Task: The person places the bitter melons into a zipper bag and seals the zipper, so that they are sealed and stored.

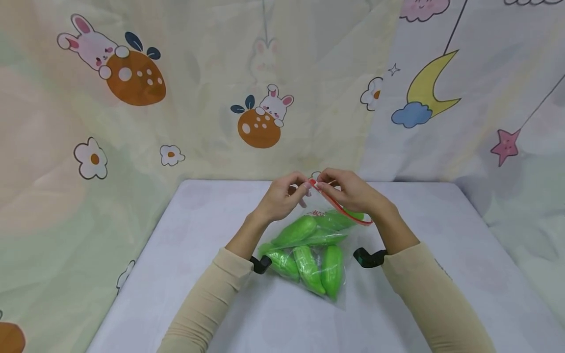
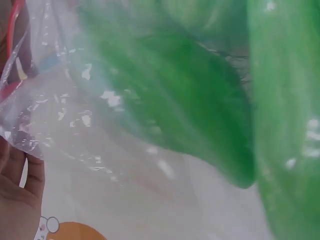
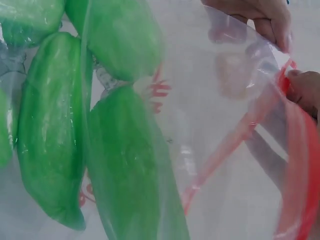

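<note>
A clear zip bag (image 1: 319,200) with a red zip strip (image 1: 337,206) lies on the table, its mouth raised at the far side. Several plump green cucumber-like vegetables (image 1: 332,269) are inside, seen through the plastic. My left hand (image 1: 282,196) pinches the bag's mouth at the left end of the red strip. Close beside it, my right hand (image 1: 348,190) pinches the same strip between thumb and finger. In the right wrist view, the fingertips of the right hand (image 3: 305,92) are on the red strip, and the left hand (image 3: 250,17) holds the plastic edge.
A white-covered table (image 1: 176,255) bears the bag. Behind it hangs a patterned cloth (image 1: 203,113) with rabbits, flowers and a moon. Dark wrist-worn pieces (image 1: 370,258) jut out near both sleeves, on either side of the bag.
</note>
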`<state>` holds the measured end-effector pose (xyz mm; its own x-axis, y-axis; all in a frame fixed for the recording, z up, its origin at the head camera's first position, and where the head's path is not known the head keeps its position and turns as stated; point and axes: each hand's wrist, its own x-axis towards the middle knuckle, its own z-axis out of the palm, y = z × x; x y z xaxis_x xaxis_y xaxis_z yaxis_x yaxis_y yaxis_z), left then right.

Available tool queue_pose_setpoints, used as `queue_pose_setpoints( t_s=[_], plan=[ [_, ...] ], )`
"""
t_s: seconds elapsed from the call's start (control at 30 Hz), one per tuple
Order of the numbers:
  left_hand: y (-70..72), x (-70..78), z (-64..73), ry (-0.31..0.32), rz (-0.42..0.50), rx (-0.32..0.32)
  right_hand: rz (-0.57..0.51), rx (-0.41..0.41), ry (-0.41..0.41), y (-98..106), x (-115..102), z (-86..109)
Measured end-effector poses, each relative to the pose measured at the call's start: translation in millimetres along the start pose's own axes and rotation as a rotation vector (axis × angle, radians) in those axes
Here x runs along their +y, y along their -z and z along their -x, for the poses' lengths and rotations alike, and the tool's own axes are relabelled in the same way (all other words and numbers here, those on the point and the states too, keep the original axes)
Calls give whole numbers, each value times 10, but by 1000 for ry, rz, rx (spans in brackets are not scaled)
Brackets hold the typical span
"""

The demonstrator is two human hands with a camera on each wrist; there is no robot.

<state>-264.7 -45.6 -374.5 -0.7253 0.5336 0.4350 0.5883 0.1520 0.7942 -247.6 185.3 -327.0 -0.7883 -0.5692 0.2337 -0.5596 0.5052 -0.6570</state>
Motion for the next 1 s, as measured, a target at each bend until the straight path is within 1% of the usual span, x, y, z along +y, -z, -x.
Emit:
queue_pose_setpoints(
  t_s=[0.1, 0.23, 0.3, 0.37, 0.6, 0.8, 0.9, 1.0],
  plan=[
    [21, 29, -17, -7, -7, -30, 8, -12, 8, -3, -5, 3],
    [61, 66, -18, -19, -79, -29, 7, -25, 17, -13, -15, 5],
    [71, 66, -20, -23, -105, -16, 3, -26, 16, -21, -17, 10],
    [73, 55, -19, -25, -108, 2, 1, -22, 17, -31, -11, 19],
    [101, -51, 15, -4, -92, 92, 17, -21, -9, -72, 33, 83],
    [132, -98, 15, -1, -94, 121, 38, -32, -16, -71, 97, 160],
    [150, -120, 17, 13, -94, 130, 44, -40, -22, -52, 130, 205],
    [194, -142, 29, 26, -74, 166, 65, -42, -38, -18, 163, 270]
  ],
)
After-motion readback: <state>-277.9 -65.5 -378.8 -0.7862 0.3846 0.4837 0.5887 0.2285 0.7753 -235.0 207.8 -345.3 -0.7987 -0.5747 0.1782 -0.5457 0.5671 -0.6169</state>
